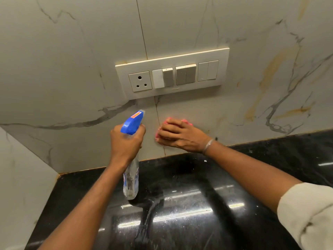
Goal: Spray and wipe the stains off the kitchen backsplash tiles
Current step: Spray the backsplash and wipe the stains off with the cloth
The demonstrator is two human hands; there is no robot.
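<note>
Spray ready, cloth on the tile under the switches.

The left hand (127,141) grips the spray bottle (131,156), nozzle aimed at the backsplash tiles (72,69), likely to wet the next patch. The right hand (177,135) presses a pink cloth (169,121) flat beside the grout line. The switch plate (172,73) sits close above; open tile lies rightward, toward orange streaks (268,73).
</note>
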